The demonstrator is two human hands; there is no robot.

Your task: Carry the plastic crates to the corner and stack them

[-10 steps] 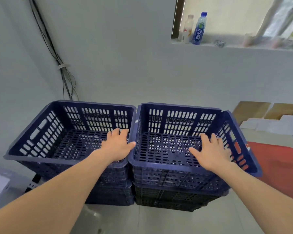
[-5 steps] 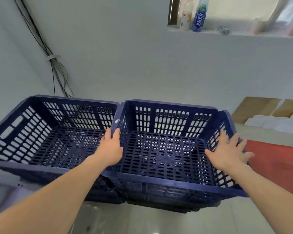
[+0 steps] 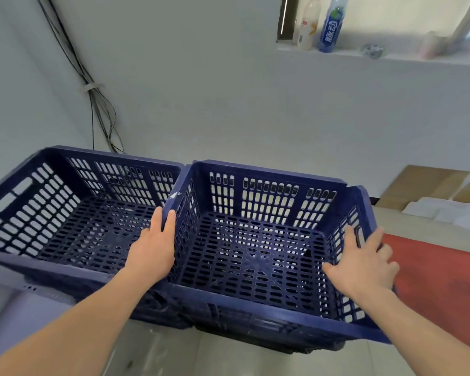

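Navy plastic crate (image 3: pixel 255 253), empty, atop right stack on floor (image 3: pixel 228 359), touching neighbouring crate (image 3: pixel 73 213). Likely light, stiff. Pressed at opposite walls by left hand (image 3: pixel 152 253) and right hand (image 3: pixel 364 270), fingers (image 3: pixel 171 221) straight. Best hold: handle slots.

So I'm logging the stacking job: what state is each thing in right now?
right crate, empty, upright, atop the right stack
left crate, empty, upright, atop the left stack
left hand, flat against the right crate's left wall
right hand, fingers spread over its right wall, thumb inside
blue-label bottle, upright on the ledge
white bottle, upright beside it
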